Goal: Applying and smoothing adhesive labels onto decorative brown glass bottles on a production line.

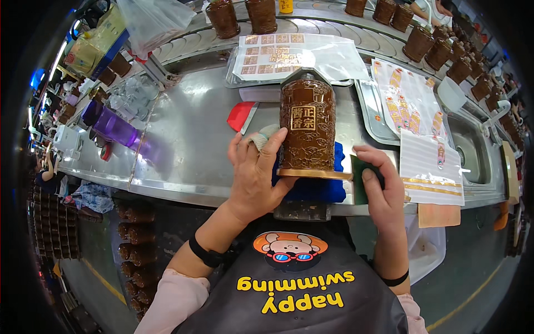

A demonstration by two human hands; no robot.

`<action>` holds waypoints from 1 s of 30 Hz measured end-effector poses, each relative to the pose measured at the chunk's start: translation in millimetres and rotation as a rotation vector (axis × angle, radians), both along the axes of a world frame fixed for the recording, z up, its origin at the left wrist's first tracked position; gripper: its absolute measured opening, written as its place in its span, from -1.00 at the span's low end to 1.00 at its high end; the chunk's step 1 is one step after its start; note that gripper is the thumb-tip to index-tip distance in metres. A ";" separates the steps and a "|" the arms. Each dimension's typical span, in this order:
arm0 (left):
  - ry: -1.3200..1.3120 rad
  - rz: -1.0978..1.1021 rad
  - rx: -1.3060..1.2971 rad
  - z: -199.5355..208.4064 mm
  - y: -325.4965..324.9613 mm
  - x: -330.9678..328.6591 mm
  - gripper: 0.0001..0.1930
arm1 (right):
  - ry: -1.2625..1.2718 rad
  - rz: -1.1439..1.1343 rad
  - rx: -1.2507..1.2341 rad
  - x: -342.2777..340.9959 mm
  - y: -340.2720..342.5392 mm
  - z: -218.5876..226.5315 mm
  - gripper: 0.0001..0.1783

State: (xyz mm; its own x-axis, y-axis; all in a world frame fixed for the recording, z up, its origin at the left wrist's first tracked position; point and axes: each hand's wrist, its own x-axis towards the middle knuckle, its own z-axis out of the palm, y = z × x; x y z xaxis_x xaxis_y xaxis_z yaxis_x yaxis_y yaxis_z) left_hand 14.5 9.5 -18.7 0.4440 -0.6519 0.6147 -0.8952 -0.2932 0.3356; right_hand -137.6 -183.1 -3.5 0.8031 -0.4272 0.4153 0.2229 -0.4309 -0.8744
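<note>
A brown embossed ceramic bottle (307, 145) with a gold square label lies in front of me on a folded blue cloth (320, 191). A gold strip (311, 173) runs across its near end, and the strip's right end sticks out past the bottle. My left hand (253, 175) steadies the bottle from the left, thumb low near the strip and index finger along the side; a whitish wrap covers one finger. My right hand (386, 189), just right of the strip's end, pinches a dark green flat piece (360, 181) between thumb and fingers.
A red scraper (240, 117) lies left of the bottle. Label sheets (334, 55) rest on a tray behind it; more stickers and gold strips (434, 186) are at the right, beside a sink (473, 150). A purple bottle (114, 125) stands left. Brown bottles (261, 15) line the conveyor.
</note>
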 end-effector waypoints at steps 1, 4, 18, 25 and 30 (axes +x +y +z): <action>-0.034 0.000 0.015 0.4 -0.2 1.1 -0.26 | 0.027 -0.002 0.010 -0.8 4.1 1.4 -0.65; -0.095 0.003 0.063 11.1 0.8 -0.3 -0.25 | 0.070 0.064 -0.123 0.4 1.9 -1.8 -0.67; 0.004 -0.036 -0.080 5.6 -3.3 -7.5 -0.38 | 0.049 0.068 -0.241 -3.6 15.4 18.3 -0.84; -0.136 -0.130 -0.194 4.5 -18.2 -28.1 -0.60 | -0.096 0.103 -0.350 1.9 39.9 31.2 -0.74; -0.066 -0.055 -0.184 9.7 -19.9 -31.4 -0.71 | -0.134 0.106 -0.506 4.0 39.5 27.5 -0.72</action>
